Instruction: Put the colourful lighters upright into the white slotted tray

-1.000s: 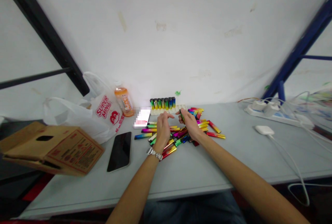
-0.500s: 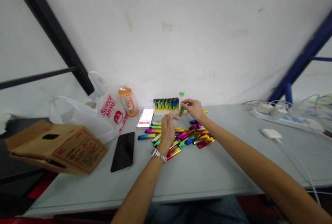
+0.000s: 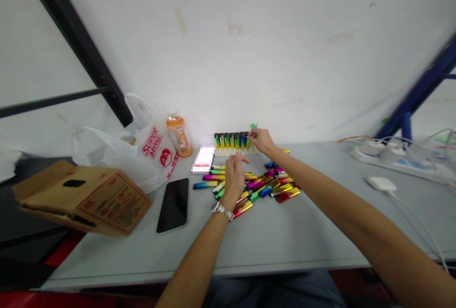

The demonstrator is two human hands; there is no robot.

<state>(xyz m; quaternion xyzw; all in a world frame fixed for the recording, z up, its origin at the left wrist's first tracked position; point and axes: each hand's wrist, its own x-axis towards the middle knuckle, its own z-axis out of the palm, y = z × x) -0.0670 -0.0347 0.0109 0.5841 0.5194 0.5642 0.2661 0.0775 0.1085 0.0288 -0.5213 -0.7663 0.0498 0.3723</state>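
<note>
Several lighters (image 3: 232,140) stand upright in a row in a pale rack (image 3: 231,152) near the wall. At the right end of this row, my right hand (image 3: 262,141) pinches the top of a green and yellow lighter (image 3: 248,142), upright beside the others. The lighter's lower end is at the rack. My left hand (image 3: 235,175), with a metal watch on its wrist, hovers in front of the rack with thumb and fingers apart and nothing in it. Under and around it lie many loose shiny lighters (image 3: 265,185) in mixed colours.
A black phone (image 3: 173,205), an open cardboard box (image 3: 103,201), a white plastic bag (image 3: 142,160), an orange drink bottle (image 3: 179,134) and a white pixelated item (image 3: 203,159) are on the left. To the right are a power strip (image 3: 402,164), a white charger (image 3: 381,184) and cables.
My right hand has brought its lighter left, from a tilted position beside the row to upright at the row's right end. The whole view has shifted slightly.
</note>
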